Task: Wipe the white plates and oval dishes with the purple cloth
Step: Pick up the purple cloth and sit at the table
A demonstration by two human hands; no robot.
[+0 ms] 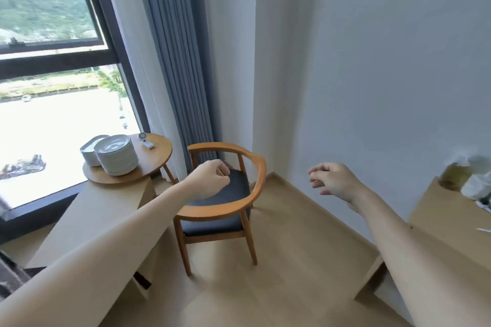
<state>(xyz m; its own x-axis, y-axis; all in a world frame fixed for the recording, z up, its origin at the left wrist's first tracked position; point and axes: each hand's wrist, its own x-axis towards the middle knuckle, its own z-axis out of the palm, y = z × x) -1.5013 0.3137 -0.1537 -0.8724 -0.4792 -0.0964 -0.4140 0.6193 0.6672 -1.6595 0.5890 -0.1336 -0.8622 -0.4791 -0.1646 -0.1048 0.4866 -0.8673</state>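
Observation:
A tall stack of round white plates [117, 155] stands on a small round wooden table [154, 164] by the window at the left. Behind the stack sits a pile of white oval dishes [89, 150]. No purple cloth shows in this view. My left hand [210, 180] hovers over the chair seat, right of the table, its fingers curled into a fist with nothing in it. My right hand [333, 180] floats in the air near the white wall, fingers loosely bent and empty. Both hands are well away from the plates.
A wooden armchair [225, 194] with a dark seat stands between my hands on the pale wood floor. A small white device [147, 144] lies on the round table. A low wooden bench [90, 220] runs along the window. A desk [446, 223] with blurred items sits at the right.

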